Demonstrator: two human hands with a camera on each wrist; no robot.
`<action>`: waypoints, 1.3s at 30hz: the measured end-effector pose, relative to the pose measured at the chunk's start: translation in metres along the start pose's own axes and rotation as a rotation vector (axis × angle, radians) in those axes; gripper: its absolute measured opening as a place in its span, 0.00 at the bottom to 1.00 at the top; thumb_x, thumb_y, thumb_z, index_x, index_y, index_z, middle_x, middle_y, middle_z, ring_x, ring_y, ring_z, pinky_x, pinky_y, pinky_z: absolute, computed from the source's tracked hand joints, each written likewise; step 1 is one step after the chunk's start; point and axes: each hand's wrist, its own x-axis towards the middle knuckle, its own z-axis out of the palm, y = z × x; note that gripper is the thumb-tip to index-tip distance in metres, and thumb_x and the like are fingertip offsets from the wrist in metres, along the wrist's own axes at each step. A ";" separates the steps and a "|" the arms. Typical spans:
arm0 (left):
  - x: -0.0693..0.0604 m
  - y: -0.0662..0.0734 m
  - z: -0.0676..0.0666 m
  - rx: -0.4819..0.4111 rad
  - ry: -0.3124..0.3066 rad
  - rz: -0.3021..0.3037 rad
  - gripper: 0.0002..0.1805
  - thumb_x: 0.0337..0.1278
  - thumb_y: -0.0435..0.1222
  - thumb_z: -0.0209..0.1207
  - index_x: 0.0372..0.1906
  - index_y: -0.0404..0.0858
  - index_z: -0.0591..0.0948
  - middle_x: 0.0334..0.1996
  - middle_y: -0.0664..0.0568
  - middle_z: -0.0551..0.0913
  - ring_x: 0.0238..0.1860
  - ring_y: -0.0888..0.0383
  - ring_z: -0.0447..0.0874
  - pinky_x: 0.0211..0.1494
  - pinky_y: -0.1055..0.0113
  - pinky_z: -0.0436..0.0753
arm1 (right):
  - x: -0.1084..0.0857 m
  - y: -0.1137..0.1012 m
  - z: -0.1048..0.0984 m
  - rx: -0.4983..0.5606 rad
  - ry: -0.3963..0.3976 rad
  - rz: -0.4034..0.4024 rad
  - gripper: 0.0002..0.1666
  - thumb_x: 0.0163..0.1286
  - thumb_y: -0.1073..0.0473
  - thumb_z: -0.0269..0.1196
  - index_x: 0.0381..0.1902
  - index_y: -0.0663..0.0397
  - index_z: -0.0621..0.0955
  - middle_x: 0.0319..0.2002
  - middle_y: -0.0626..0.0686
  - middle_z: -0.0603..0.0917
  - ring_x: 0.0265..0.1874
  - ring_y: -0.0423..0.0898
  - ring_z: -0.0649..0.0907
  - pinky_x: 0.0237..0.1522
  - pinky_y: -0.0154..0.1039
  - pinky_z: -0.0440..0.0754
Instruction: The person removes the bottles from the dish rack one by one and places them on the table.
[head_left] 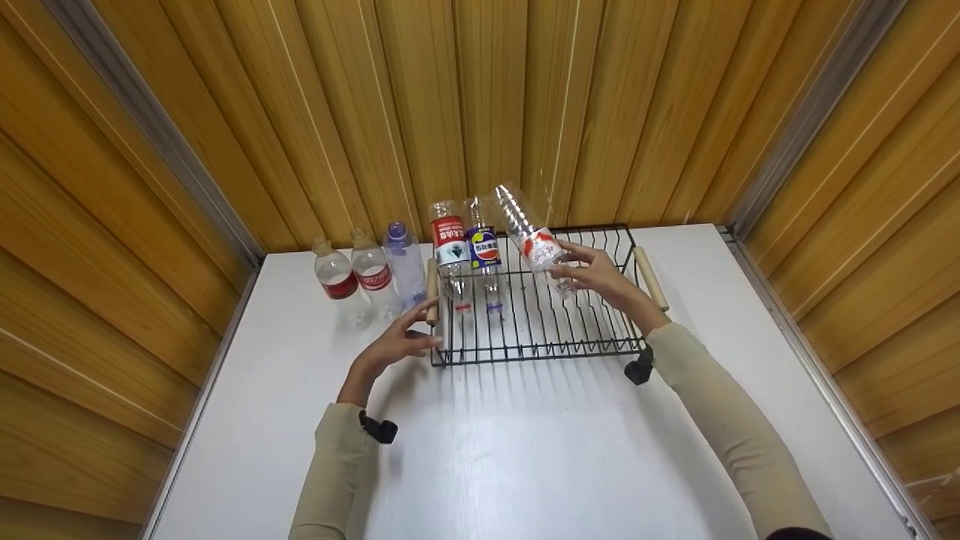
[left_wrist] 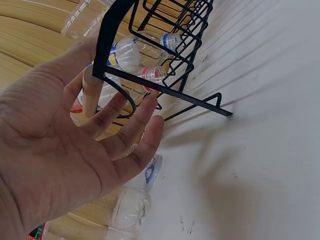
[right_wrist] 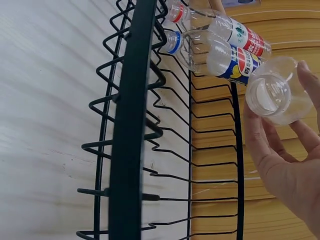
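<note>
In the head view my right hand (head_left: 596,277) grips a clear plastic bottle (head_left: 517,214) with a red-and-white label, tilted above the black wire rack (head_left: 525,352). Its round opening (right_wrist: 270,95) faces the right wrist camera. Two bottles lean neck-down in the rack's left slots: one with a red-and-white label (head_left: 450,240), the other a Pepsi-style bottle (head_left: 484,251) with a blue-and-yellow label. My left hand (head_left: 394,345) is at the rack's left front corner, its fingers loosely spread beside the wooden handle (left_wrist: 91,92); the exact contact is unclear.
Left of the rack stand two clear bottles with red labels, the outer bottle (head_left: 337,277) and the inner bottle (head_left: 375,274), plus a bluish bottle (head_left: 405,262). Another wooden handle (head_left: 650,279) is on the rack's right side. Wood-look panels (head_left: 487,97) enclose the white table (head_left: 480,465).
</note>
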 end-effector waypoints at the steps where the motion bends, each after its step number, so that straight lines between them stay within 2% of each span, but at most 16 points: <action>1: 0.000 0.000 0.000 -0.004 0.000 0.000 0.46 0.64 0.39 0.68 0.82 0.54 0.57 0.74 0.35 0.60 0.63 0.38 0.79 0.58 0.52 0.85 | -0.002 0.000 -0.001 0.023 -0.003 -0.010 0.44 0.70 0.57 0.68 0.80 0.48 0.63 0.66 0.60 0.73 0.52 0.48 0.85 0.55 0.43 0.87; 4: 0.000 0.000 0.000 0.002 -0.002 0.000 0.46 0.64 0.40 0.68 0.81 0.55 0.57 0.74 0.35 0.60 0.64 0.38 0.79 0.59 0.50 0.85 | -0.006 0.000 -0.003 0.068 -0.021 -0.030 0.43 0.71 0.58 0.67 0.80 0.46 0.62 0.64 0.55 0.73 0.51 0.44 0.84 0.53 0.39 0.86; 8: 0.000 0.001 0.000 0.005 -0.009 0.002 0.46 0.64 0.41 0.68 0.82 0.55 0.57 0.75 0.36 0.60 0.64 0.37 0.78 0.62 0.44 0.83 | -0.011 0.000 -0.004 0.087 -0.047 -0.031 0.45 0.70 0.59 0.68 0.80 0.46 0.62 0.65 0.57 0.73 0.51 0.49 0.85 0.49 0.38 0.87; 11: -0.001 0.001 0.001 -0.004 -0.014 -0.001 0.47 0.64 0.40 0.68 0.82 0.54 0.56 0.75 0.35 0.59 0.64 0.36 0.78 0.64 0.42 0.81 | -0.014 0.001 -0.004 0.094 -0.058 -0.020 0.45 0.68 0.58 0.70 0.79 0.46 0.64 0.68 0.58 0.73 0.54 0.50 0.84 0.52 0.38 0.87; 15: -0.002 0.000 0.002 -0.004 -0.016 0.002 0.47 0.65 0.39 0.67 0.82 0.52 0.54 0.74 0.35 0.59 0.63 0.38 0.79 0.64 0.42 0.81 | -0.017 0.003 -0.003 0.138 -0.093 -0.047 0.39 0.70 0.60 0.68 0.76 0.52 0.68 0.68 0.59 0.70 0.57 0.49 0.82 0.58 0.41 0.85; 18: -0.002 0.000 0.002 -0.008 -0.016 0.014 0.47 0.65 0.38 0.67 0.82 0.50 0.54 0.74 0.35 0.59 0.62 0.39 0.80 0.64 0.40 0.80 | -0.018 0.003 -0.003 0.185 -0.126 -0.080 0.35 0.71 0.64 0.65 0.74 0.57 0.70 0.67 0.61 0.70 0.56 0.50 0.82 0.58 0.43 0.86; 22: -0.002 0.000 0.002 -0.012 -0.018 0.022 0.47 0.65 0.38 0.66 0.82 0.52 0.54 0.74 0.35 0.59 0.62 0.40 0.80 0.64 0.39 0.80 | -0.020 0.002 -0.002 0.226 -0.155 -0.095 0.34 0.71 0.64 0.65 0.73 0.59 0.70 0.65 0.58 0.72 0.55 0.49 0.82 0.56 0.43 0.87; 29: -0.001 0.000 0.001 -0.014 -0.007 0.006 0.47 0.64 0.39 0.67 0.82 0.56 0.55 0.75 0.36 0.60 0.63 0.39 0.80 0.64 0.41 0.81 | -0.021 0.004 -0.004 0.212 -0.157 -0.092 0.34 0.71 0.63 0.66 0.73 0.59 0.70 0.67 0.56 0.73 0.58 0.49 0.82 0.56 0.43 0.86; 33: -0.001 0.004 0.001 0.034 0.022 0.002 0.46 0.64 0.39 0.67 0.82 0.55 0.56 0.75 0.36 0.62 0.64 0.37 0.78 0.64 0.42 0.81 | -0.023 0.005 -0.005 0.195 -0.150 -0.090 0.35 0.70 0.63 0.67 0.73 0.60 0.70 0.67 0.55 0.74 0.58 0.49 0.82 0.56 0.43 0.87; 39: -0.005 0.011 0.000 0.122 0.042 0.016 0.45 0.64 0.41 0.67 0.82 0.54 0.58 0.75 0.38 0.65 0.69 0.36 0.72 0.67 0.43 0.78 | -0.026 0.005 -0.006 0.191 -0.152 -0.084 0.36 0.69 0.64 0.67 0.73 0.63 0.69 0.64 0.52 0.77 0.55 0.46 0.84 0.55 0.43 0.87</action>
